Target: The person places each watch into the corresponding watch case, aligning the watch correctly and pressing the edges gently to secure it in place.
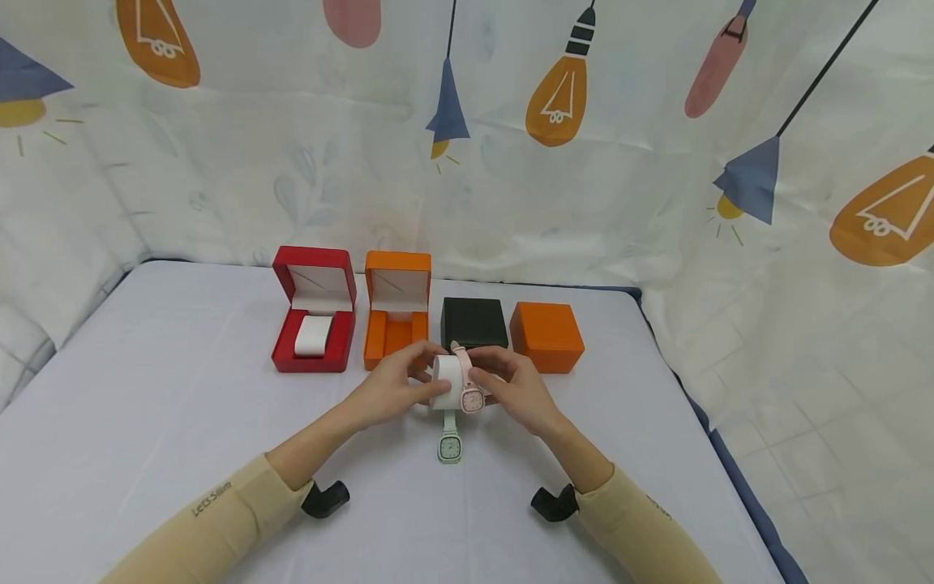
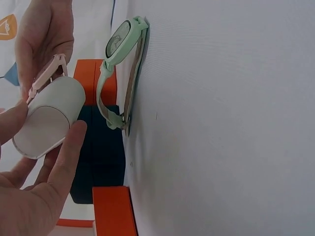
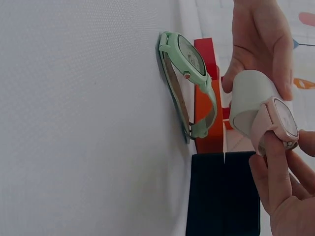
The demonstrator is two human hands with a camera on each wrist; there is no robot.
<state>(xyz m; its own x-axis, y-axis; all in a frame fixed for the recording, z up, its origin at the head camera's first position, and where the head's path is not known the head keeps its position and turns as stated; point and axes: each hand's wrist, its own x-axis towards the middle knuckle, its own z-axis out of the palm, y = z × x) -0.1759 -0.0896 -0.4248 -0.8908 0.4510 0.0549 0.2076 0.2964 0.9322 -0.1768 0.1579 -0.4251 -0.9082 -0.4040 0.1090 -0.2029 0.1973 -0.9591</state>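
Near the middle of the table my left hand [image 1: 394,388] grips a white watch cushion [image 1: 442,375] between thumb and fingers. My right hand [image 1: 521,388] holds a pink wristwatch [image 1: 473,400] by its strap, against the cushion's right end. In the right wrist view the pink strap [image 3: 262,129] lies around that end, with a finger under it beside the watch case. Both cushion and watch are held above the table. A light green wristwatch [image 1: 450,446] lies just in front of the hands on the white cloth, its strap looped.
Behind the hands stand an open red watch box [image 1: 340,341] with a white cushion inside, an open orange box [image 1: 375,337], a dark green closed box [image 1: 474,320] and a closed orange box [image 1: 547,337]. A patterned curtain [image 1: 481,203] hangs behind the white table [image 1: 182,389].
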